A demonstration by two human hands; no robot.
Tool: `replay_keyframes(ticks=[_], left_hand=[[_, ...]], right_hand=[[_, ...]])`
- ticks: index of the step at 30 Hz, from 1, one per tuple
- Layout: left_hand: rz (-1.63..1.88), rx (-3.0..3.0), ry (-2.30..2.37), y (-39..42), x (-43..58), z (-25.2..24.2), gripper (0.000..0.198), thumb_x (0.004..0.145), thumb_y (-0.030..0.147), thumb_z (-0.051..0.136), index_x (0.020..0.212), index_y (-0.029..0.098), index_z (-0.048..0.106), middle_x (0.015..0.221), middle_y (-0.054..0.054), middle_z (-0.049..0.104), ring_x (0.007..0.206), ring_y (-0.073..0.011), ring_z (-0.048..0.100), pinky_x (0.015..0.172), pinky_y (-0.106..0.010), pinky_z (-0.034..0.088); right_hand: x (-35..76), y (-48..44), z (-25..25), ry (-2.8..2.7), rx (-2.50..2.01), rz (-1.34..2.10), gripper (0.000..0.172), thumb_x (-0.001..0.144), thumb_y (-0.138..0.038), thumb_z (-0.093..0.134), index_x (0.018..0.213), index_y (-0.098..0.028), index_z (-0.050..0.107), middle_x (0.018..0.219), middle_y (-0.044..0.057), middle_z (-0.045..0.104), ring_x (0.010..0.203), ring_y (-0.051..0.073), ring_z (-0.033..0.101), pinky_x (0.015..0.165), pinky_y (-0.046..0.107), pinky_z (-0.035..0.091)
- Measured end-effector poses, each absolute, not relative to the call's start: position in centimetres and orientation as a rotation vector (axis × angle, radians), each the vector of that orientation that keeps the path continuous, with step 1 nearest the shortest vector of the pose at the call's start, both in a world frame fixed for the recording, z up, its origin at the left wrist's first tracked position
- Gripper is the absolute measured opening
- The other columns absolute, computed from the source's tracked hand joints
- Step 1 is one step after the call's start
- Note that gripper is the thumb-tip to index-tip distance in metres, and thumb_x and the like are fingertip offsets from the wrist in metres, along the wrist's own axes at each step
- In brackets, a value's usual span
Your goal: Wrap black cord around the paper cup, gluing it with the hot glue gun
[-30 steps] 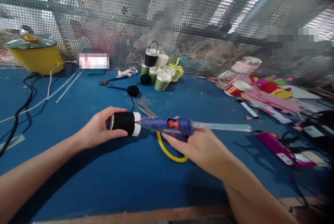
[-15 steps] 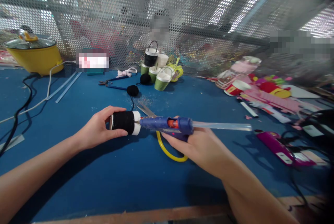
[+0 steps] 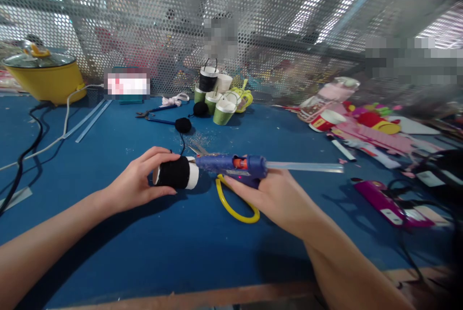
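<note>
My left hand [image 3: 142,177] grips a paper cup [image 3: 175,173] lying on its side, wrapped in black yarn with a white band bare at its right end. A blue hot glue gun [image 3: 231,164] is in my right hand [image 3: 275,189], its nozzle at the upper edge of the cup's white band. A clear glue stick [image 3: 307,167] juts from the gun's back. Beneath the gun lie scissors with yellow handles [image 3: 238,213], partly hidden. From the cup a black strand leads up to a small ball of black yarn [image 3: 183,125].
Several small yarn-wrapped buckets [image 3: 223,111] stand at the back near another black yarn ball [image 3: 200,109]. Blue-handled pliers [image 3: 159,121] lie to their left. A yellow pot [image 3: 47,78] is far left; a purple power strip [image 3: 392,204] and craft materials [image 3: 372,139] lie right.
The cup has turned slightly in my left hand, whose fingers have shifted along its top. The glue gun has risen a little, its nozzle now higher on the white band.
</note>
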State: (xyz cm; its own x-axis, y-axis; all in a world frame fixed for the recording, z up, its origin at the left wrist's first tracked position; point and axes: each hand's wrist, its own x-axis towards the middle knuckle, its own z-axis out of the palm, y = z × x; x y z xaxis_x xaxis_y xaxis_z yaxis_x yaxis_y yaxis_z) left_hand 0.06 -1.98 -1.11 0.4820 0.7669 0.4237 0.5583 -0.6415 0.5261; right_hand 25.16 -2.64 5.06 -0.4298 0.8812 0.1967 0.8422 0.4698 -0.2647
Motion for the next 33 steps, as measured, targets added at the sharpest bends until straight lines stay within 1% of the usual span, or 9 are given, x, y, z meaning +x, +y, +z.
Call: replay_keyframes(ticks=[5, 11, 15, 19, 26, 31, 33], left_hand=[[0.936, 2.471, 1.080, -2.1, 0.1, -1.5, 0.048, 0.075, 0.031, 0.062, 0.118, 0.020, 0.044, 0.116, -0.011, 0.048, 0.107, -0.0237, 0.048, 0.090, -0.037, 0.043], [0.915, 2.492, 1.066, -2.1, 0.2, -1.5, 0.047, 0.076, 0.030, 0.060, 0.119, 0.020, 0.043, 0.118, -0.011, 0.047, 0.109, -0.0238, 0.047, 0.090, -0.038, 0.043], [0.953, 2.426, 1.084, -2.0, 0.2, -1.2, 0.048, 0.074, 0.032, 0.063, 0.117, 0.019, 0.045, 0.114, -0.011, 0.049, 0.105, -0.0227, 0.049, 0.089, -0.036, 0.043], [0.968, 2.285, 1.142, -1.8, 0.1, -1.3, 0.050, 0.071, 0.034, 0.066, 0.115, 0.019, 0.047, 0.108, -0.009, 0.053, 0.099, -0.0215, 0.053, 0.085, -0.035, 0.045], [0.947, 1.927, 1.249, -1.8, 0.3, -1.3, 0.053, 0.066, 0.040, 0.066, 0.112, 0.018, 0.050, 0.101, -0.007, 0.058, 0.086, -0.0215, 0.059, 0.076, -0.038, 0.048], [0.926, 1.737, 1.267, -1.6, 0.4, -1.2, 0.056, 0.064, 0.041, 0.067, 0.112, 0.017, 0.050, 0.101, -0.008, 0.062, 0.085, -0.0226, 0.061, 0.076, -0.039, 0.049], [0.924, 1.693, 1.271, -1.6, 0.4, -1.2, 0.056, 0.063, 0.041, 0.068, 0.111, 0.018, 0.050, 0.101, -0.008, 0.062, 0.085, -0.0231, 0.061, 0.076, -0.039, 0.049]], right_hand=[[25.3, -2.4, 4.6, -2.358, -1.437, 0.236, 0.014, 0.075, -0.023, 0.053, 0.064, -0.016, 0.058, 0.054, -0.001, 0.058, 0.048, 0.011, 0.053, 0.046, 0.022, 0.040], [25.0, -2.3, 4.7, -2.372, -1.416, 0.230, 0.018, 0.076, -0.024, 0.051, 0.060, -0.017, 0.057, 0.049, -0.002, 0.054, 0.044, 0.010, 0.049, 0.043, 0.022, 0.037], [25.1, -2.4, 4.5, -2.348, -1.421, 0.225, 0.015, 0.075, -0.024, 0.052, 0.064, -0.017, 0.059, 0.053, -0.001, 0.058, 0.047, 0.012, 0.052, 0.046, 0.022, 0.040], [25.4, -2.4, 4.2, -2.353, -1.451, 0.206, 0.018, 0.077, -0.029, 0.052, 0.064, -0.018, 0.060, 0.053, 0.001, 0.059, 0.047, 0.014, 0.054, 0.046, 0.025, 0.040], [25.3, -2.8, 5.2, -2.450, -1.379, 0.191, 0.018, 0.077, -0.026, 0.050, 0.077, -0.018, 0.066, 0.058, 0.005, 0.063, 0.056, 0.019, 0.060, 0.052, 0.028, 0.046], [25.0, -3.0, 5.4, -2.439, -1.387, 0.218, 0.016, 0.076, -0.024, 0.051, 0.079, -0.019, 0.066, 0.072, 0.008, 0.068, 0.065, 0.021, 0.063, 0.058, 0.030, 0.049], [25.0, -3.1, 5.5, -2.445, -1.390, 0.216, 0.016, 0.076, -0.023, 0.051, 0.080, -0.020, 0.066, 0.073, 0.008, 0.067, 0.066, 0.022, 0.063, 0.058, 0.029, 0.050]])
